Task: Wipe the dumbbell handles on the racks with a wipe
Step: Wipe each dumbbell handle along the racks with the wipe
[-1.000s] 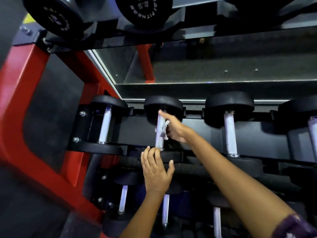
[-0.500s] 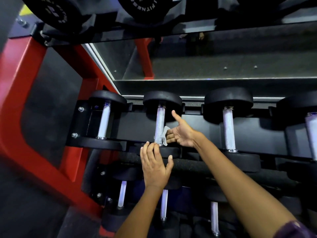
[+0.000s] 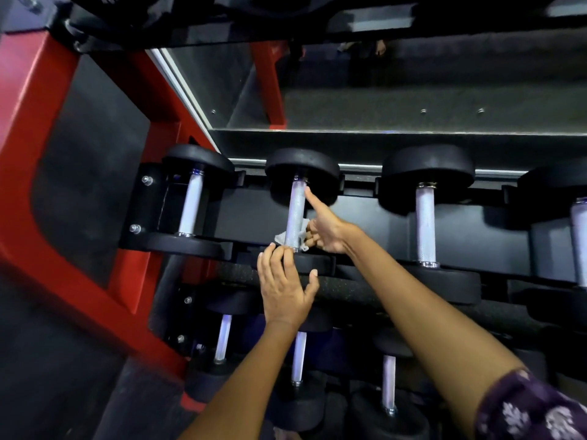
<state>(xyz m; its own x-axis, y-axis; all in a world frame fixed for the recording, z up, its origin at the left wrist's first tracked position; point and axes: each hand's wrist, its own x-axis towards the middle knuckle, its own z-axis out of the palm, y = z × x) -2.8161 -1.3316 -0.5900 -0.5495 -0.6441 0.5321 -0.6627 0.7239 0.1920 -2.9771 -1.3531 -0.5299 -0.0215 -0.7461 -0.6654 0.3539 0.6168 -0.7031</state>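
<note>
You face a dumbbell rack with a thick red steel frame (image 3: 41,173) slanting down on your left, well clear of your fingers. Black bolted brackets (image 3: 143,204) join that frame to the black shelf. Above and beyond your fingers, a mirror (image 3: 397,96) with a thin silver edge reflects a dark speckled rubber floor and a red upright. A black upper shelf (image 3: 349,20) runs across the top. Dark flooring (image 3: 57,369) fills the lower left corner. The light is dim, with cool highlights on the metal.
</note>
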